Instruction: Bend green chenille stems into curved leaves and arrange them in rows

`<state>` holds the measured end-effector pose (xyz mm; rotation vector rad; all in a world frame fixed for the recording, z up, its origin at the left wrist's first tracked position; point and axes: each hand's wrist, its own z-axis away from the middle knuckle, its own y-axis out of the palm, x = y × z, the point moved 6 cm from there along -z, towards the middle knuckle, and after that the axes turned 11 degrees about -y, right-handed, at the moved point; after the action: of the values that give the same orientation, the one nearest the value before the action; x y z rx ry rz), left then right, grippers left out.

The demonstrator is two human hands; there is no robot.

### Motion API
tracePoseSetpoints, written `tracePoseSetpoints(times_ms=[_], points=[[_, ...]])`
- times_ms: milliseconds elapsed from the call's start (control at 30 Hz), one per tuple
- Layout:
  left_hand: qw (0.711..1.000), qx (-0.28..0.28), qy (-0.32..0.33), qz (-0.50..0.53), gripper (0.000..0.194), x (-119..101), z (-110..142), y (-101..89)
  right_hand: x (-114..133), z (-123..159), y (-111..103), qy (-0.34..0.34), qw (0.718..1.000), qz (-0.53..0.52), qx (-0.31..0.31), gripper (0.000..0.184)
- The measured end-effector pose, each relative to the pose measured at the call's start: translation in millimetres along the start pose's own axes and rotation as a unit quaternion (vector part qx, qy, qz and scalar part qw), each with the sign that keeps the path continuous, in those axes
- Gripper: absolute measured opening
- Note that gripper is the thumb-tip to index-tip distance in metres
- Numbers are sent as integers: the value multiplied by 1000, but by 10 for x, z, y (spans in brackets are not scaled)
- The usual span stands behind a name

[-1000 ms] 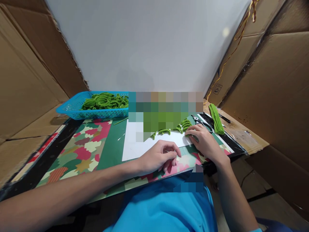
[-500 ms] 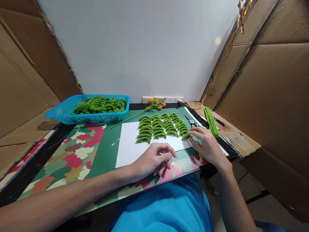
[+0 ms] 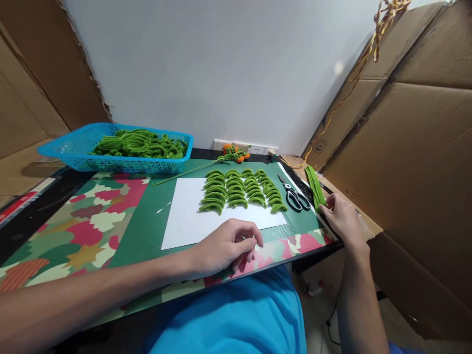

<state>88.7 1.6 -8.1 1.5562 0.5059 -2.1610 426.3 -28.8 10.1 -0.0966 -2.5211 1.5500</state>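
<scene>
My right hand [image 3: 343, 220] is at the near end of a bundle of straight green pipe cleaners [image 3: 314, 184], its thumb and fingers pinched on that end. My left hand [image 3: 231, 246] lies at the table's front edge, partly over the white paper [image 3: 184, 216]. Its fingers are loosely curled and a little apart, with nothing visible in them. Beyond it, several curved green pipe-cleaner pieces [image 3: 236, 189] lie on the paper in neat columns. Black-handled scissors [image 3: 294, 195] rest to the right of these columns, on the green mat [image 3: 143, 216].
A blue plastic basket [image 3: 129, 164] full of bent green pipe cleaners stands at the back left. Behind the paper lies a long-stemmed orange flower piece [image 3: 236, 153]. A power strip [image 3: 258, 149] sits against the wall. Cardboard walls [image 3: 413, 147] flank the table.
My right hand has left the last curved piece in the right column and moved right to the straight bundle. The scissors are now uncovered. My left hand keeps its pose.
</scene>
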Motion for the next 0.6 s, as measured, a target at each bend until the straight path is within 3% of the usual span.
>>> tracePoseSetpoints(times_ms=[233,600], points=[[1000,3,-1,-13,17,5,7,6,73,-73,15,28,994,88,54,14],[1000,18,14,-19,17,31,10,24,58,-568,129,56,978,137,146,28]])
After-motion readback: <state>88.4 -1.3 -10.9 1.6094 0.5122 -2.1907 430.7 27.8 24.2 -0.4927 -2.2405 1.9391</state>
